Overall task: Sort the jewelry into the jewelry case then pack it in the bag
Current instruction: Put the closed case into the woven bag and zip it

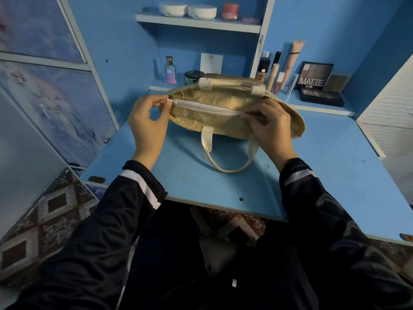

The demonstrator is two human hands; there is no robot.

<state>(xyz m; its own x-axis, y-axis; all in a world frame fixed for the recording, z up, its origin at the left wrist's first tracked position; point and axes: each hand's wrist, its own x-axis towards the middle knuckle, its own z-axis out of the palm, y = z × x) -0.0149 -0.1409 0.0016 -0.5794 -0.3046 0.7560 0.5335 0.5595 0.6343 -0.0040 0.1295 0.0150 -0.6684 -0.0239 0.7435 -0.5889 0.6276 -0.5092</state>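
- The bag (212, 99) sits on the surface (324, 175) between both hands, its white zipper (205, 107) spanning from one to the other.
- The left hand (147, 121) pinches the zipper pull (173, 101); the right hand (270, 128) pinches the zipper's opposite end.
- No jewelry case shows; it may be inside.
- Risk: if the right-hand pinch slips, a tug could drag the bag leftward or snag the slider on jute.
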